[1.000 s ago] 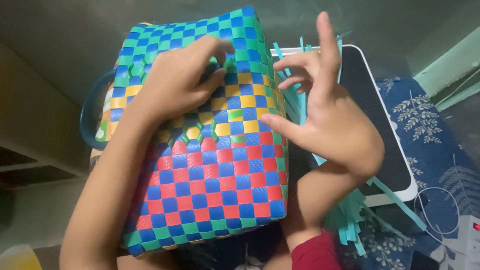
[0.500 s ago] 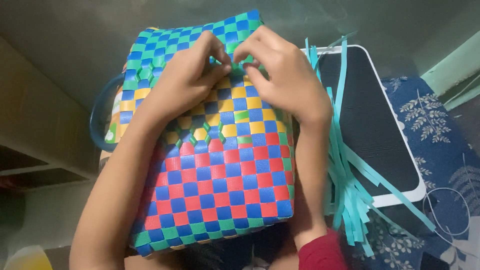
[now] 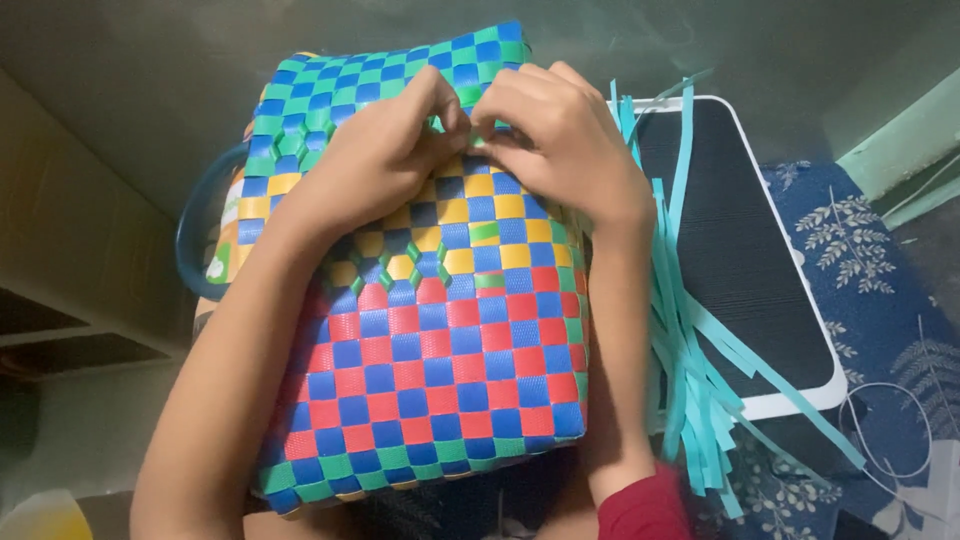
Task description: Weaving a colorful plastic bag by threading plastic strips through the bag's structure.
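Note:
A woven basket [image 3: 440, 360] of plastic strips lies on its side in front of me, checkered in blue with green, yellow and red bands. My left hand [image 3: 375, 160] rests on its upper part, fingertips pinching at the weave. My right hand [image 3: 560, 145] meets it there, its fingers curled and pinching the same spot on a green strip [image 3: 470, 100]. The pinched strip end is mostly hidden by my fingers. A blue round handle [image 3: 195, 235] sticks out at the basket's left.
A bundle of loose teal strips [image 3: 690, 350] hangs to the right of the basket over a dark rectangular box with a white rim [image 3: 790, 400]. A blue floral cloth [image 3: 890, 300] lies at the far right. A grey wall or floor is behind.
My right hand, spread open a second ago beside the basket, has come onto the weave and closed its fingers next to my left hand. The basket has shifted slightly right.

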